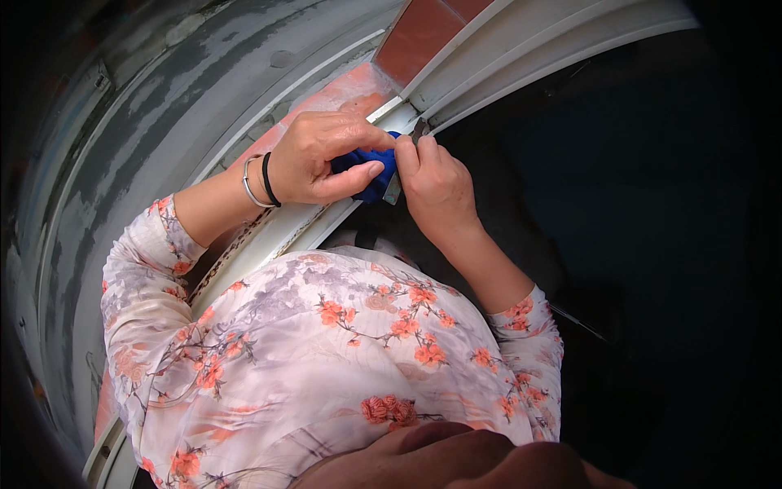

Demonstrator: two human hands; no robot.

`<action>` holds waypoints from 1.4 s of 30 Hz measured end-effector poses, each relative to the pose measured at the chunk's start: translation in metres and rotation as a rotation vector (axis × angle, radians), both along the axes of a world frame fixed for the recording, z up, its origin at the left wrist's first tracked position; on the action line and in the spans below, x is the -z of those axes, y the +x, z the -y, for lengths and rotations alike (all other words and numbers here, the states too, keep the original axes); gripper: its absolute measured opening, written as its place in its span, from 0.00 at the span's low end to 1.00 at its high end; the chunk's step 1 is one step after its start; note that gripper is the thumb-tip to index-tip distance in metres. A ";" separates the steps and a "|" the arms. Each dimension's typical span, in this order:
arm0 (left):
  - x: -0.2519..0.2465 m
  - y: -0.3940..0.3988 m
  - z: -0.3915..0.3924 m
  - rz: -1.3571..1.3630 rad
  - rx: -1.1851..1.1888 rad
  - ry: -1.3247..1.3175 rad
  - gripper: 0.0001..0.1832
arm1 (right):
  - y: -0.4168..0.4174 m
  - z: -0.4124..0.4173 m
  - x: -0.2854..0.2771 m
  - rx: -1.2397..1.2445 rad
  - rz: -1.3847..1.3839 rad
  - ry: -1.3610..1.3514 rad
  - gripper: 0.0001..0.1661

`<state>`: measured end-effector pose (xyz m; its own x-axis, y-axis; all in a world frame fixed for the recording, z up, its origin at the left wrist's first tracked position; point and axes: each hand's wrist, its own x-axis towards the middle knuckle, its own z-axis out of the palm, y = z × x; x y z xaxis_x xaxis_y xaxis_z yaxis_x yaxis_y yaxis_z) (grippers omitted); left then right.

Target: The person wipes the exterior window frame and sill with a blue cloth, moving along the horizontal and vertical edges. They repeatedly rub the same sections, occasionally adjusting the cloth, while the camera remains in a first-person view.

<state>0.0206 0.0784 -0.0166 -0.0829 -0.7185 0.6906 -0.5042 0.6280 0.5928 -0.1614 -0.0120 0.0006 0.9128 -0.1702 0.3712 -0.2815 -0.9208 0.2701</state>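
A bunched piece of blue cloth [363, 158] lies over the white frame in front of me. My left hand [321, 156] is on it, thumb across the top and index finger stretched along its upper edge. Beside the cloth runs a narrow flat strip [392, 191], worn and greyish; its dark upper end shows past my fingers. My right hand [437, 180] is curled over the strip, its fingertips meeting my left index fingertip at the cloth's edge. My right thumb is hidden.
A white frame rail [299, 229] with rust spots runs diagonally beneath my left forearm. Beyond it are a reddish stone ledge [324, 95], red tiles [421, 40] and grey, patchy paving [201, 79]. Deep shadow fills the right side, where a thin rod [577, 321] shows.
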 end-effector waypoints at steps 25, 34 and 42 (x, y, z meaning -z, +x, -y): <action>0.044 0.068 -0.002 -1.566 -0.120 0.527 0.07 | 0.092 0.016 0.013 -0.105 -0.082 1.906 0.30; 0.059 0.072 0.001 -1.508 -0.248 0.650 0.14 | 0.123 0.036 0.030 -0.175 0.202 0.102 0.07; 0.074 0.079 -0.007 -1.521 -0.504 0.600 0.11 | 0.121 0.050 0.035 -0.101 0.148 -0.056 0.04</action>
